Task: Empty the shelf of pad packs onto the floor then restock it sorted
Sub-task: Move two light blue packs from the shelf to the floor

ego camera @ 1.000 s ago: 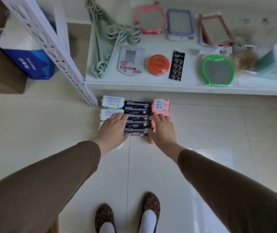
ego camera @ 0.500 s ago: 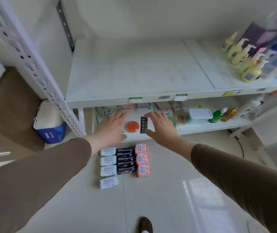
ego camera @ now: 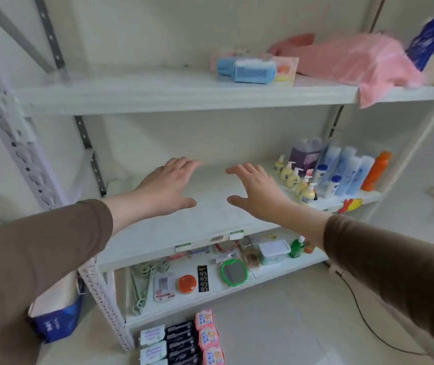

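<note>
The middle shelf (ego camera: 197, 233) of the white rack is bare on its left half. My left hand (ego camera: 167, 184) and my right hand (ego camera: 254, 189) hover over that bare board, fingers spread, holding nothing. Down on the floor in front of the rack lie the pad packs in three rows: white packs (ego camera: 152, 343) on the left, black packs (ego camera: 181, 342) in the middle, pink packs (ego camera: 208, 335) on the right. Their lower ends are cut off by the frame edge.
Soap pump bottles (ego camera: 296, 179) and shampoo bottles (ego camera: 347, 172) fill the middle shelf's right end. The bottom shelf carries mirrors (ego camera: 233, 272), an orange tin (ego camera: 187, 283) and small goods. The top shelf holds tissue packs (ego camera: 252, 69) and a pink bag (ego camera: 355, 59). A black cable (ego camera: 363, 317) runs across the floor.
Both hands left the pad packs on the floor and rose empty to the middle shelf. The view swung upward from the floor to the rack.
</note>
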Tool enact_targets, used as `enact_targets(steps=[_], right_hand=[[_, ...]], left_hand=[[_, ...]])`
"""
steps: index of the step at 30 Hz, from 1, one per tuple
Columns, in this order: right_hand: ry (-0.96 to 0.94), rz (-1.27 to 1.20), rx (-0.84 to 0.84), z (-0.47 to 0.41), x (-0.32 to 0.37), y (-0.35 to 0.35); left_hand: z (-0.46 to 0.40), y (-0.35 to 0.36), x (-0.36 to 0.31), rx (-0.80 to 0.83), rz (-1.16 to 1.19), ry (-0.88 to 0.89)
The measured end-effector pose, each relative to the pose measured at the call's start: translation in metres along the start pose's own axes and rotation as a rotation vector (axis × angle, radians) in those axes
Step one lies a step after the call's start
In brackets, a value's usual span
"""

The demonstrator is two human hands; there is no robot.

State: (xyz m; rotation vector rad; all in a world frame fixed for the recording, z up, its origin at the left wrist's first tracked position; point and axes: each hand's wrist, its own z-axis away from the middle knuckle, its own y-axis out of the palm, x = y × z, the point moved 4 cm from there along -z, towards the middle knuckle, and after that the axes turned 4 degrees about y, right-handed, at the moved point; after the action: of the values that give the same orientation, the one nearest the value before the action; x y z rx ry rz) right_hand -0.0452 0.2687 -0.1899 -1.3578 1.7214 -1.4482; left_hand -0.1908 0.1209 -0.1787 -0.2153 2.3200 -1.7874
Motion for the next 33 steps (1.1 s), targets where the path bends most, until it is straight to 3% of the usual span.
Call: enact_targets(steps=[11, 18, 25, 33], right_hand=[[-0.054, -0.022, -0.174, -0.048, -0.073, -0.126], [-0.113, -0.079, -0.206, -0.116, -0.150, -0.177], [-0.093, -0.227, -0.187, -0.196, -0.192, -0.190], [-0.012, -0.286, -0.139, -0.273, -0.194, -0.184]], left_hand=[[-0.110, -0.096, -0.058, -0.151, -0.066, 0.056], [-0.198, -0.121, -0.079, -0.217, -0.097, -0.056], [-0.246, -0.126, -0.061, -0.226, -0.156, -0.125], [-0.285, -0.142, -0.028, -0.264, -0.160, -0.130]])
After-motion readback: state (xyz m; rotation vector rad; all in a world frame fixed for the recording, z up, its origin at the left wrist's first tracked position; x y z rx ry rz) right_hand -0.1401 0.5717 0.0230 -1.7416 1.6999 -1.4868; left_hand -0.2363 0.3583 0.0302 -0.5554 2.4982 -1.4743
